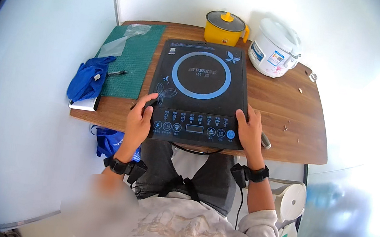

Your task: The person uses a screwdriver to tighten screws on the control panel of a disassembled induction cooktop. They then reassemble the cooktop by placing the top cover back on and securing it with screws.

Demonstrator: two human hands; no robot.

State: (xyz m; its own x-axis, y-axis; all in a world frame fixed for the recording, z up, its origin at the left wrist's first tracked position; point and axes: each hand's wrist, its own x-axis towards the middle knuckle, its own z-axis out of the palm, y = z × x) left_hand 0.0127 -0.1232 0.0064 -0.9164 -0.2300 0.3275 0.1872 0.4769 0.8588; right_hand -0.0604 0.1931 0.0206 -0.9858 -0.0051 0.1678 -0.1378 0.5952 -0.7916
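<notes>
A black induction cooktop (187,104) with a blue ring and a row of touch keys lies face up at the table's front edge. My left hand (140,119) grips its left side, and a small dark piece I cannot make out shows by the fingers. On the right side, my right hand (249,132) holds the cooktop with the thumb on top and the fingers along the edge. A black cord (195,152) hangs below the cooktop's front edge. Beside my right hand, a grey handle-like object (265,141) lies on the table.
The wooden table (291,112) bears a yellow lidded pot (223,35) and a white rice cooker (271,52) at the back. A green cutting mat (131,72), a blue cloth bundle (88,79) and a black pen (117,73) are on the left. Small bits (286,128) lie on the right.
</notes>
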